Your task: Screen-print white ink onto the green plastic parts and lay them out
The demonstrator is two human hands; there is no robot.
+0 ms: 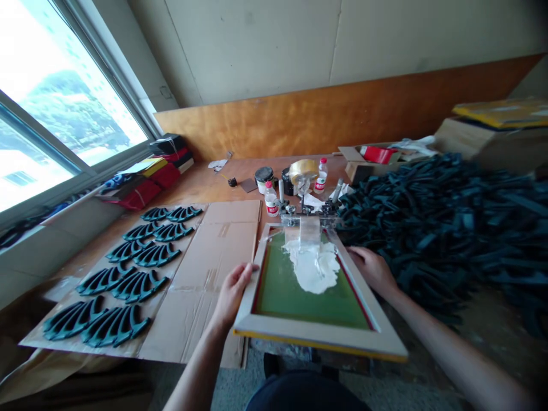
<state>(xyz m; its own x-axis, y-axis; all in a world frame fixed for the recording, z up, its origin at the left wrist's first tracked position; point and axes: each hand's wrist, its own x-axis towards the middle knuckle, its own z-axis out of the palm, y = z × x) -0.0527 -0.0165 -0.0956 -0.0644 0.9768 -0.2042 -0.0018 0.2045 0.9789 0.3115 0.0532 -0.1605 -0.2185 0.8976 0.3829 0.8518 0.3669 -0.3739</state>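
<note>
In front of me is a screen printing frame [325, 338] with green mesh, clamped at its far end to a metal hinge [291, 218]. White ink [314, 271] lies in a thick patch on the far half of the mesh, with a scraper [309, 233] resting in it. My left hand [235, 288] grips the frame's left side, fingers curled over the edge. On the opposite side my right hand [372, 269] holds the right edge, its fingers partly hidden. The underside of the frame is out of sight.
Dark fan-shaped plastic parts [139, 285] lie in pairs on flat cardboard [192, 274] at left. A large heap of dark parts [428, 222] fills the right. Behind the frame stand bottles [271, 200], a jar [264, 178] and a tape roll [303, 169]. Boxes [492, 137] sit far right.
</note>
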